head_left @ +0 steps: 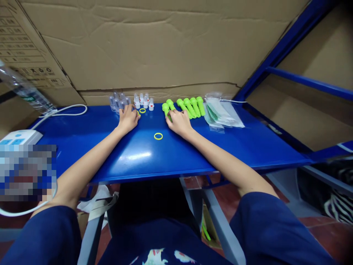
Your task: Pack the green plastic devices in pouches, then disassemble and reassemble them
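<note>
On a glossy blue tabletop (132, 163), the left hand (128, 119) bends over clear, dome-tipped plastic pieces (111, 103) beside thin yellow rings (142, 110); whether its fingers grip anything cannot be told. The right hand (179, 123) curls its slightly spread fingers at lime-green, torch-shaped plastic tubes (190, 108), any clamping hidden. Rightward, clear plastic bags (224, 112) contain flat white and green material.
</note>
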